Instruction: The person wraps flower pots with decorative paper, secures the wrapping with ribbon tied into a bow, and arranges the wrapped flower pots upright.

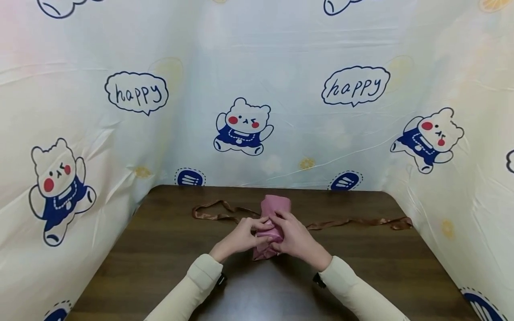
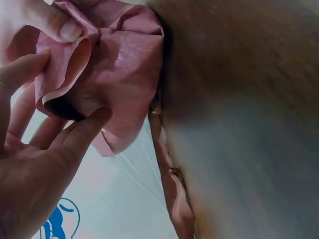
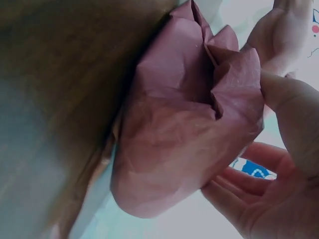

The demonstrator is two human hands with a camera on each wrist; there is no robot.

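A bundle in pink wrapping paper lies on the table between both hands, its contents hidden. My left hand grips the paper from the left, with fingers and thumb around a curled flap in the left wrist view. From the other side my right hand holds the same bundle, its fingers curled along the paper. Crumpled folds stand up at the near end in the right wrist view. A brown ribbon passes to the bundle from both sides, its middle hidden.
The dark wooden table reaches back to a pale curtain printed with bears, which hangs behind and along both sides. The ribbon's left part lies in a loop; its right end reaches close to the table's right edge.
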